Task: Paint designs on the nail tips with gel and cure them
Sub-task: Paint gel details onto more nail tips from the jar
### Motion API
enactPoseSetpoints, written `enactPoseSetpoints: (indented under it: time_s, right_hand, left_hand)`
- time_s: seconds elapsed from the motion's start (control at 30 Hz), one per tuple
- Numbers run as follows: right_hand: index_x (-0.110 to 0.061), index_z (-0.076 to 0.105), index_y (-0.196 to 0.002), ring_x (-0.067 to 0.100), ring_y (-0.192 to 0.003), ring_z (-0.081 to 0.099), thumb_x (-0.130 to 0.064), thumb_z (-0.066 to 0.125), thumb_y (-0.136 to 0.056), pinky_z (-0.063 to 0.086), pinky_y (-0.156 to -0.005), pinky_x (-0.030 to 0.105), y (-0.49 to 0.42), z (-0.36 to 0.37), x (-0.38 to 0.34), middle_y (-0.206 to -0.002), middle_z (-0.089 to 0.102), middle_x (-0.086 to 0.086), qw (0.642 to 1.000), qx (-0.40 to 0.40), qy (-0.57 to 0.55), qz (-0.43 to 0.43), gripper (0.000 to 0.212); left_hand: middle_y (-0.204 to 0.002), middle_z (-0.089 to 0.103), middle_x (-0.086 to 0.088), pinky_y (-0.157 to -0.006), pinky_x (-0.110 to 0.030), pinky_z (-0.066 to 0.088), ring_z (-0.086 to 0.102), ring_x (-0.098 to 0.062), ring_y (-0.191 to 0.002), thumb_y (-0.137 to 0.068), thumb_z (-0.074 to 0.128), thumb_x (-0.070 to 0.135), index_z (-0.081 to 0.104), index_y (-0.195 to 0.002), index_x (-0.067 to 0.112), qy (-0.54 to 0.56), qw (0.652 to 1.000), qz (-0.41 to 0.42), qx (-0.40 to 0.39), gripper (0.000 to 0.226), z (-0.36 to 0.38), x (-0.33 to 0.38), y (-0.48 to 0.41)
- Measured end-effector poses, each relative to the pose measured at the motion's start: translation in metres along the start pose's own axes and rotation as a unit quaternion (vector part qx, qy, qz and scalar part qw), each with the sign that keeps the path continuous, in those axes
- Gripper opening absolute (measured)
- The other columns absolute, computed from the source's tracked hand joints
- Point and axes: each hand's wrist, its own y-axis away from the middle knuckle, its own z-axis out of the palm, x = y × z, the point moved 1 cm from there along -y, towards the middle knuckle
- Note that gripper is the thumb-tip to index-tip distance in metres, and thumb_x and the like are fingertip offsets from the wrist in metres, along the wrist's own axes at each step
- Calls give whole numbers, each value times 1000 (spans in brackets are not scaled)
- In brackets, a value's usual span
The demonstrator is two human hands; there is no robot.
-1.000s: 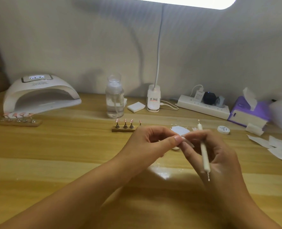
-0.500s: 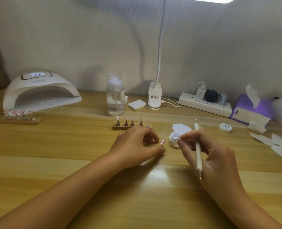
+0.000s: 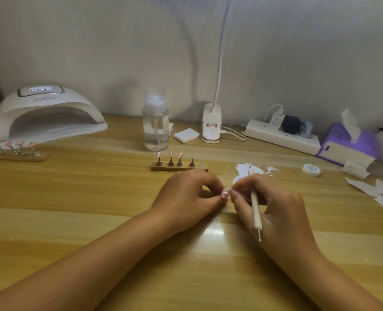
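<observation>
My left hand (image 3: 190, 196) rests on the wooden table and pinches a small stand carrying a pink nail tip (image 3: 224, 194) with white dots. My right hand (image 3: 273, 205) grips a white dotting pen (image 3: 255, 205) that lies along the palm, and its fingertips touch the nail tip. Just behind the hands, a wooden holder (image 3: 179, 168) carries several pink nail tips on stands. A second holder (image 3: 15, 153) with several pink tips stands at the far left, in front of the white curing lamp (image 3: 46, 113).
A clear pump bottle (image 3: 155, 122), a white pad (image 3: 186, 135), a desk lamp base (image 3: 211, 124) and a power strip (image 3: 282, 135) line the back. A white gel smear (image 3: 251, 170), a round lid (image 3: 311, 169), a purple tissue box (image 3: 345, 144) and paper wipes (image 3: 376, 191) lie on the right.
Both hands came down to the table. The right hand's fingertips went to the white gel pot and then to the nail tip, which the left hand now holds up between the hands.
</observation>
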Motion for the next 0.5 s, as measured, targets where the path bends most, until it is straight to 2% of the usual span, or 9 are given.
enactPoseSetpoints:
  time_s: [0.1, 0.2, 0.3, 0.4, 0.5]
  right_hand:
    - [-23, 67, -82, 11, -59, 64, -28, 72, -84, 50, -55, 36, 1, -2, 1, -66, 67, -9, 1000, 10, 3, 9, 7]
    - [-21, 67, -81, 3, -66, 68, -18, 79, -83, 50, -55, 29, 2, -2, 3, -66, 68, -9, 1000, 8, 2, 23, 13]
    - [-20, 67, -82, -6, -72, 68, -25, 74, -82, 50, -55, 21, 1, -2, 2, -67, 68, -11, 1000, -6, -5, 23, 9]
    - [-19, 67, -83, 0, -72, 68, -18, 79, -83, 50, -55, 26, 1, -1, 3, -68, 69, -9, 1000, -13, 7, 19, 12]
    - [-20, 67, -84, 6, -68, 68, -16, 80, -82, 50, -55, 31, 1, -1, 4, -68, 68, -9, 1000, -13, 16, 21, 14]
  left_hand:
    - [-67, 56, 24, -56, -7, 32, 53, 10, -63, -82, 75, 38, 73, -81, 38, 6, 1000, -3, -3, 2, 0, 0, 0]
    - [-71, 59, 23, -57, -12, 32, 54, 9, -62, -82, 75, 38, 73, -82, 37, 12, 1000, -5, -7, 2, 1, -1, 1]
    - [-71, 58, 27, -57, -12, 33, 55, 8, -64, -81, 74, 39, 72, -81, 39, 11, 1000, -5, -4, 3, 1, -1, 0]
    - [-74, 57, 34, -57, -9, 34, 55, 8, -65, -81, 75, 38, 70, -79, 42, 13, 1000, -4, -5, 7, 0, -1, 1]
    - [-73, 58, 31, -57, -9, 32, 55, 7, -65, -81, 76, 37, 71, -79, 41, 15, 1000, -4, -5, 7, 0, -2, 1]
